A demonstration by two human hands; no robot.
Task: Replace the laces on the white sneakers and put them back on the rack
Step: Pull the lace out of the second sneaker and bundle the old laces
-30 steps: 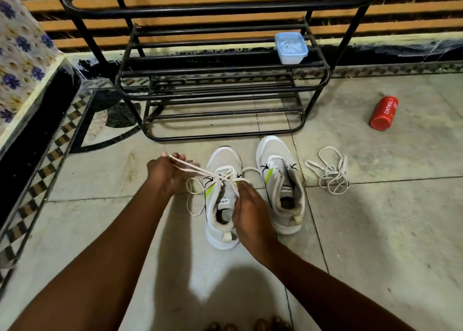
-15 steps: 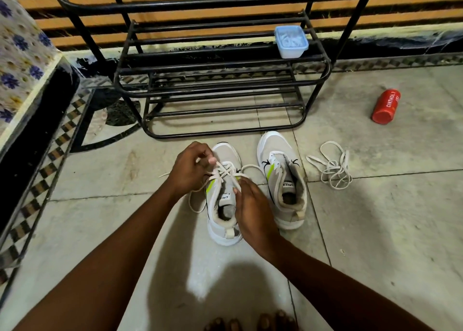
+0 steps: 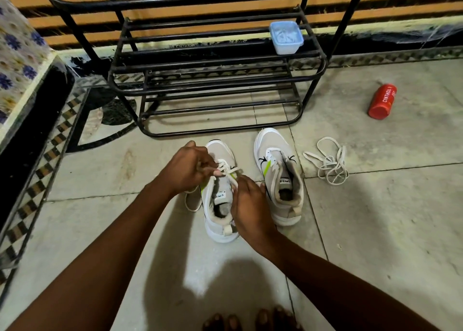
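Note:
Two white sneakers stand side by side on the tiled floor, toes toward the black metal shoe rack. The left sneaker carries a white lace threaded across its eyelets. My left hand pinches that lace above the shoe's left side. My right hand pinches the lace's other part over the tongue, and it partly hides the shoe's right side. The right sneaker stands untouched and shows no lace on its eyelets. A loose white lace lies in a tangle on the floor to its right.
A pale blue plastic tub sits on the rack's upper shelf at the right. A red bottle lies on the floor at the far right. A flower-patterned cloth covers a raised ledge at the left. My toes show at the bottom edge.
My left hand, first stretched out left pulling the lace taut, has come in over the left sneaker's eyelets. My right hand stayed at the tongue, shifting slightly.

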